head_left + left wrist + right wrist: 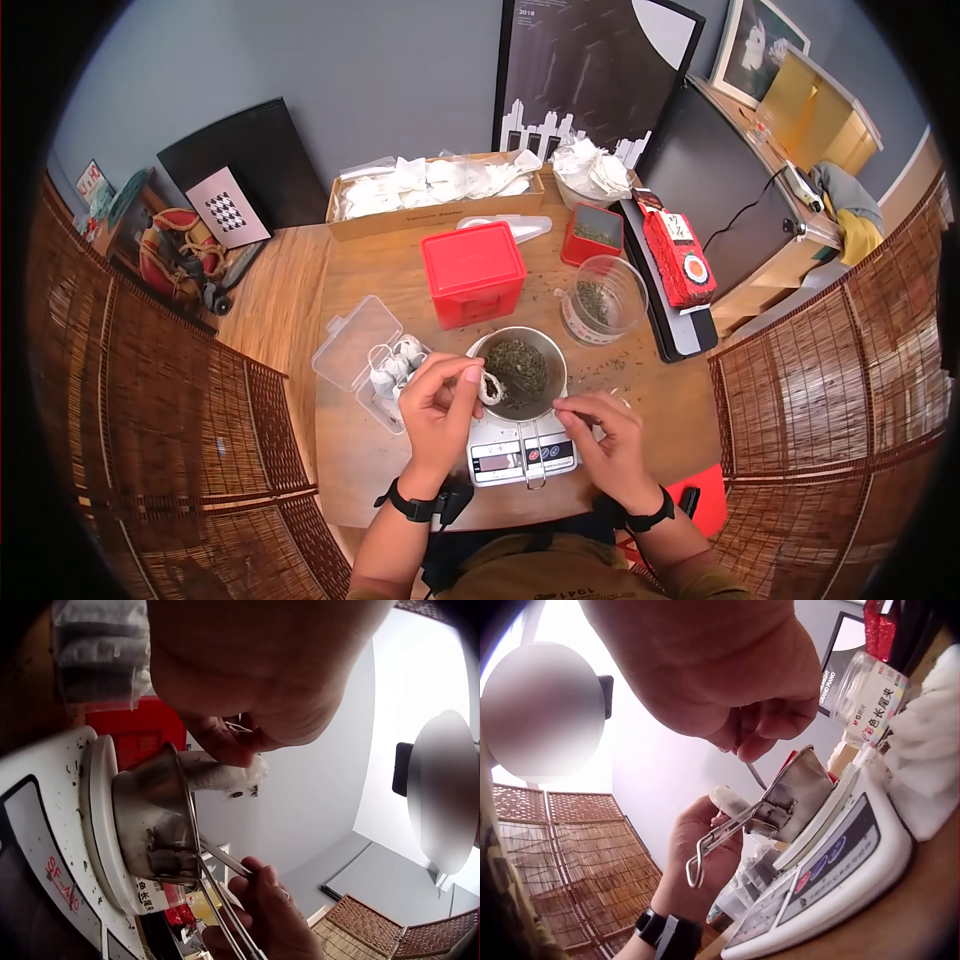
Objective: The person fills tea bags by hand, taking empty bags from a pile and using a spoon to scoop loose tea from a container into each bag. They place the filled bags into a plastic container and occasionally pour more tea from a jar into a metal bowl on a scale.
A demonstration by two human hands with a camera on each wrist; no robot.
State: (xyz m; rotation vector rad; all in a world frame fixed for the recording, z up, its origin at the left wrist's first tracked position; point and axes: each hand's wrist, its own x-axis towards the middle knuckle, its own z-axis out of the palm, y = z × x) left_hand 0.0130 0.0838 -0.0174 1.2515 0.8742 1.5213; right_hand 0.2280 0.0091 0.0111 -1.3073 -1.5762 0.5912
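Observation:
My left hand (pixel 440 400) pinches a small white drawstring tea bag (pixel 490 388) at the left rim of a metal cup (pixel 559 372). The bag's mouth faces up, with dark leaves showing inside. Dried leaf bits (pixel 516 366) fill much of the cup, which stands on a white kitchen scale (pixel 570 458), its wire handle (pixel 705 847) jutting toward my body. Near the right rim, my right hand (pixel 608 440) pinches a thin metal utensil (pixel 225 855) that reaches into the cup; its far end is hidden.
Filled white bags (pixel 393 370) lie in a clear plastic box on the left. Behind the cup stand a red canister (pixel 474 275), a clear jar (pixel 604 300) and a small open red tin (pixel 594 235). A cardboard box (pixel 430 215) holds white bags. Leaf crumbs (pixel 625 370) dot the table.

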